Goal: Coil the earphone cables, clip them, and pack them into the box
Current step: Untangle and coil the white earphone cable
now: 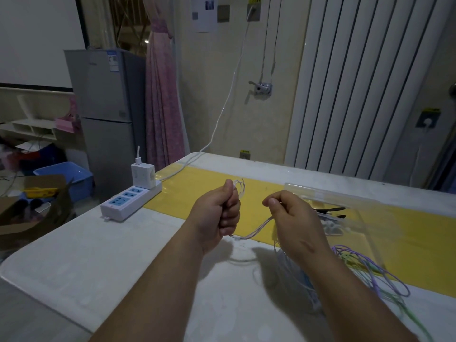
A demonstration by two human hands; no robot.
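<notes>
A person's left hand [223, 214] was curled into a fist around a thin, pale, glossy earphone cable [255, 230], with small round loops of the wire poking out above the thumb, while the right hand [290, 218] pinched the same cable between thumb and forefinger just to the right. Both hands were raised above a smooth white counter [123, 255]. Between them the cable sagged in a shallow curve from beneath the left fist up to the right hand, and more of it trailed down below the right palm toward the counter. A clear, hard-plastic rectangular box [357, 196] stood just beyond the right hand on a shiny yellow mat [209, 188] that ran as a band across the far part of the counter; slim dark objects showed through its wall, too indistinct to identify. Near the right forearm, a loose tangle of purple and green cables [365, 262] sprawled in wide loops across the mat's edge and the counter. At the counter's far left edge lay a white power strip [123, 204] with blue sockets, a blocky white charger [144, 177] plugged into its far end.
</notes>
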